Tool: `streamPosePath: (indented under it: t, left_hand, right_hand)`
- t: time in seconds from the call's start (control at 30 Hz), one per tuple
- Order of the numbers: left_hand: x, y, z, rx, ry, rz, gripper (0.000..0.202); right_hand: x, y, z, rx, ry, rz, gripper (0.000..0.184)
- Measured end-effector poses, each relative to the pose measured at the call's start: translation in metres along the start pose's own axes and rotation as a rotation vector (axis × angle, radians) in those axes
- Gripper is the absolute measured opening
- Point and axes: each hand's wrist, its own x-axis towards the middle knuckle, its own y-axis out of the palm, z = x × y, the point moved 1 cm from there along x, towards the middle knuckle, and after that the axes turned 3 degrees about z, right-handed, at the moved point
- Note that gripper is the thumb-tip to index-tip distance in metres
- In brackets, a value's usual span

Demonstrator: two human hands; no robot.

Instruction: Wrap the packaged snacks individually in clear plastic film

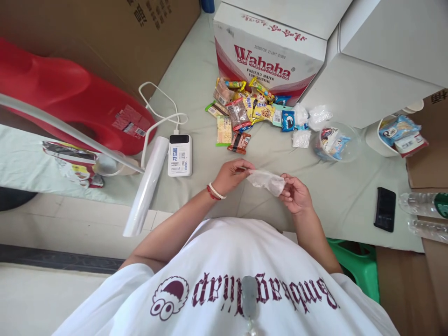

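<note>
Both my hands hold a small clear plastic bag (pixel 268 180) just above the pale cloth-covered table (pixel 350 196). My left hand (pixel 232 174) pinches the bag's left edge, and a red and white bracelet sits on that wrist. On the bag's right end my right hand (pixel 296 192) has its fingers closed. Beyond them lies a pile of wrapped snacks (pixel 245 111). Right of the pile are filled clear bags (pixel 308 119) and a clear bowl of snacks (pixel 332 141).
A Wahaha water carton (pixel 269 51) stands behind the snacks. A white power bank (pixel 179 155) with a cable and a roll of clear film (pixel 145 186) lie to the left, near a red plastic object (pixel 70 100). A black phone (pixel 385 208), water bottles (pixel 425 204) and a white bowl (pixel 380 137) are right.
</note>
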Motion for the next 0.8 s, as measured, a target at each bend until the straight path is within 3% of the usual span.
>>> streamPosePath:
  t: [0.1,0.2,0.23,0.33,0.4,0.5,0.6,0.8]
  left_hand:
    - [0.007,-0.017,-0.008,0.213,0.079,-0.219,0.017]
    - [-0.001,-0.018,-0.014,0.26,0.036,-0.427,0.022]
    - [-0.006,-0.013,-0.015,0.23,-0.004,-0.409,0.029]
    - [-0.022,0.009,-0.017,0.026,-0.16,-0.189,0.053]
    - [-0.026,0.025,-0.019,-0.142,-0.253,-0.114,0.056]
    - [-0.017,0.041,-0.018,-0.272,-0.315,-0.138,0.047]
    - [-0.002,0.043,-0.014,-0.37,-0.321,-0.182,0.039]
    - [-0.005,0.031,-0.005,-0.565,-0.366,-0.228,0.028]
  right_hand:
    - [-0.001,-0.006,0.0,0.068,0.056,-0.023,0.021]
    - [0.0,-0.004,-0.005,0.118,-0.03,-0.059,0.02]
    - [0.001,-0.002,-0.007,0.12,-0.072,-0.068,0.021]
    - [0.002,0.004,-0.015,0.056,-0.181,-0.085,0.021]
    - [0.003,0.009,-0.021,-0.031,-0.239,-0.09,0.022]
    - [0.001,0.014,-0.03,-0.166,-0.291,-0.079,0.022]
    - [0.0,0.016,-0.035,-0.228,-0.327,-0.083,0.023]
    - [0.002,0.003,-0.036,0.001,-0.324,-0.162,0.03]
